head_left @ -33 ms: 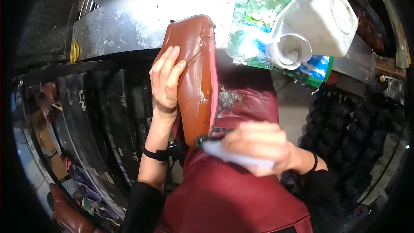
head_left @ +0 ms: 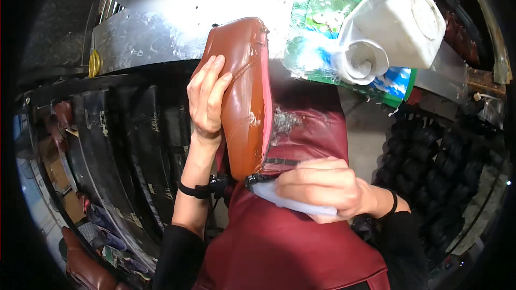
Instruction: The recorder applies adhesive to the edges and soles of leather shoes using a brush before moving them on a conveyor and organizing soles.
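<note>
A glossy brown leather shoe (head_left: 242, 102) with a pink strip along its right lower edge lies lengthwise over my lap, its far end against the metal tabletop. My left hand (head_left: 206, 99) presses on its left side, fingers laid flat along the leather and slightly apart. In my right hand (head_left: 322, 188), the fingers are wrapped round the pale, whitish handle of a brush (head_left: 279, 197). Its dark bristle head touches or nearly touches the near end of the shoe at the edge. Wet-looking shine shows along that edge. A dark red apron (head_left: 290, 241) covers my lap.
On the metal tabletop (head_left: 134, 37), a tilted white plastic container (head_left: 398, 21) with a cut-open mouth rests over a green and blue plastic sheet (head_left: 317, 16). Black panels (head_left: 107, 139) stand at left, stacked dark pieces (head_left: 419, 166) at right. Another brown shoe (head_left: 86, 263) sits lower left.
My right hand and the brush have shifted slightly downward, the bristle head still by the shoe's near end. My left hand and the shoe have hardly moved.
</note>
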Action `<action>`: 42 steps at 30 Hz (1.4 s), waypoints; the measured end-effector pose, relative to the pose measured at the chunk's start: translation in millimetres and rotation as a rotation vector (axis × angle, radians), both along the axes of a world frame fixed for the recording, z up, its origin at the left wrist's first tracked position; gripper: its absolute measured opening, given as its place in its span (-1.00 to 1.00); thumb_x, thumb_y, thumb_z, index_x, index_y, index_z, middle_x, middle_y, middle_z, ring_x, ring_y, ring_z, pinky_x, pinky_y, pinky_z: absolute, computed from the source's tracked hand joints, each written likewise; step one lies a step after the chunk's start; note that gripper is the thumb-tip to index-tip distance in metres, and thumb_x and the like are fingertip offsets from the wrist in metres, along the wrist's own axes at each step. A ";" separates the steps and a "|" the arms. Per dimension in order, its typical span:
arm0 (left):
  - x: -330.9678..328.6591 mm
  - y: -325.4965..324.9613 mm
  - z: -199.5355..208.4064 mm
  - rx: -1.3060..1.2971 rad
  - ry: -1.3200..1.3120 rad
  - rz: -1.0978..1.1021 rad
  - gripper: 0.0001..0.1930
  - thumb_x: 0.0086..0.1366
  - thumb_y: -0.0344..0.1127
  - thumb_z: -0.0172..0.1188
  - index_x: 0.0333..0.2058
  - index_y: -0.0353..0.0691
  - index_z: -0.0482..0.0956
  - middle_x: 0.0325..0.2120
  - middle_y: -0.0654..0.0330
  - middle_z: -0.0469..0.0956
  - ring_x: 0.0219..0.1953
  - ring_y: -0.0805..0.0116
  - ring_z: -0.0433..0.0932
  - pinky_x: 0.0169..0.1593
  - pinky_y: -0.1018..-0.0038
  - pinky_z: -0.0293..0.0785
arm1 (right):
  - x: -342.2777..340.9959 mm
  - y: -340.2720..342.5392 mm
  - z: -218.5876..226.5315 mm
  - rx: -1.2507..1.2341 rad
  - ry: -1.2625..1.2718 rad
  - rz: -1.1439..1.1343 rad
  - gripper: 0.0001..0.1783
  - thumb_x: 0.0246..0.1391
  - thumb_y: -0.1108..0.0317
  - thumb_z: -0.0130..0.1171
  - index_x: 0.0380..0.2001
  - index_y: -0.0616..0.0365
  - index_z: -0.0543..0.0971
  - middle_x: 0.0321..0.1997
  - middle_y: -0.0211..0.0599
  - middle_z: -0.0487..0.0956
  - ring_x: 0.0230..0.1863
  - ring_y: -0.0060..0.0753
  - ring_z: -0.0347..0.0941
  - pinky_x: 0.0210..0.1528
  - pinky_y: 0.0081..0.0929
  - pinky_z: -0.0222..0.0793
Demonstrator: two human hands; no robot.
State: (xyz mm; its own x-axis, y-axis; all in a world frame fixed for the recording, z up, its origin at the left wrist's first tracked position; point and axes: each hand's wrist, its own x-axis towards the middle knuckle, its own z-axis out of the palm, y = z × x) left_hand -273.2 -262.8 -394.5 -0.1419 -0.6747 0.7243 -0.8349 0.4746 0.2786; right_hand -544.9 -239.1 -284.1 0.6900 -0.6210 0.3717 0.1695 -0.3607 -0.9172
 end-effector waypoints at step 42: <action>37.3 -110.4 56.6 0.627 1.285 -0.257 -0.05 -0.23 -0.86 0.51 0.27 -0.35 0.48 0.14 0.10 0.60 0.02 0.30 0.66 -0.04 0.35 0.77 | -30.8 -89.2 -22.6 0.295 -0.077 -0.901 -0.85 0.23 0.51 0.35 -0.17 0.37 0.69 -0.31 -0.20 0.70 -0.37 -0.45 0.64 -0.35 -0.55 0.52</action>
State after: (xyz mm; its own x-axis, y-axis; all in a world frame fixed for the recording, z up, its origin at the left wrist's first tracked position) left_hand -235.9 -373.2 -338.0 0.2015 -0.9785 0.0433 0.2332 0.0909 0.9682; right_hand -575.6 -328.3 -306.7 -0.1145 -0.9836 0.1395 0.0045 -0.1409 -0.9900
